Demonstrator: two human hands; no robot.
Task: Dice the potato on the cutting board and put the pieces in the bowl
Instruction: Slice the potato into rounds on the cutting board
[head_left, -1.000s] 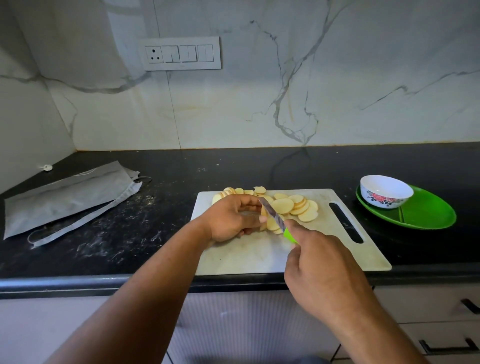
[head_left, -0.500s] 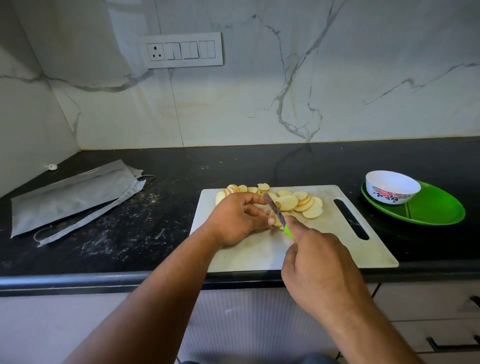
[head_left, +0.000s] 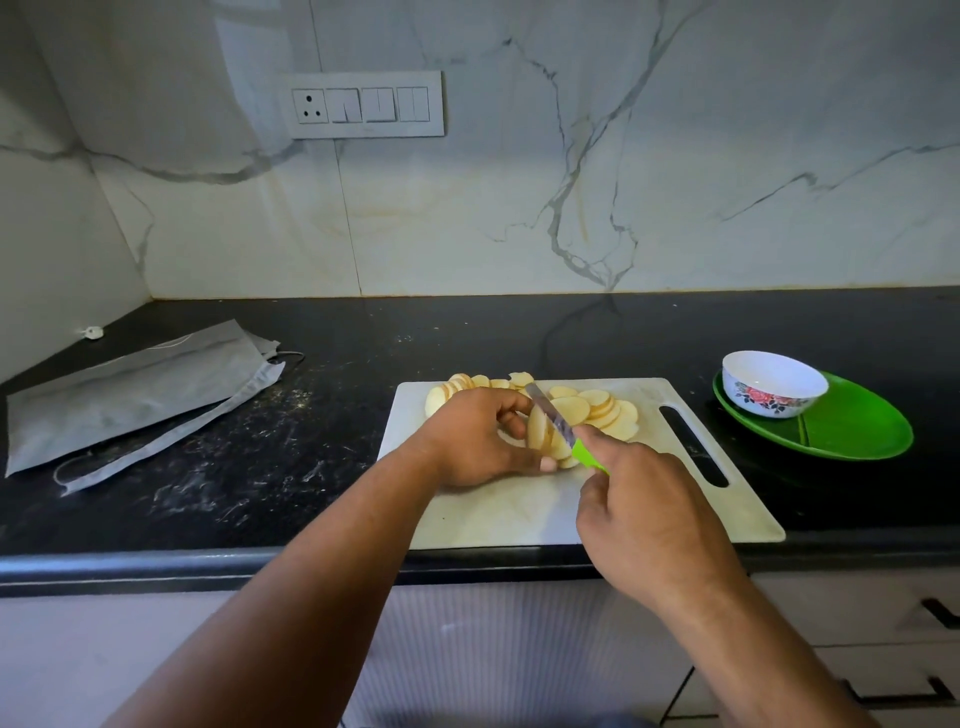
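Now the left hand (head_left: 475, 441) pinches upright potato slices (head_left: 540, 436) mid cutting board (head_left: 519, 514); the right hand (head_left: 649, 525) grips the knife (head_left: 558, 423).

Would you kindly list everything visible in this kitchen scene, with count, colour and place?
Cutting board: one, white, front of counter.
Potato slices: many, pale yellow, on the board's far half.
Knife: one, green handle, blade among the slices.
Bowl: one, white with red flowers, on the plate.
Plate: one, green, right of board.
Bag: one, grey, counter left.
Switch panel: one, white, wall.
Counter: one, black.
Left hand: steadies slices.
Right hand: grips knife.
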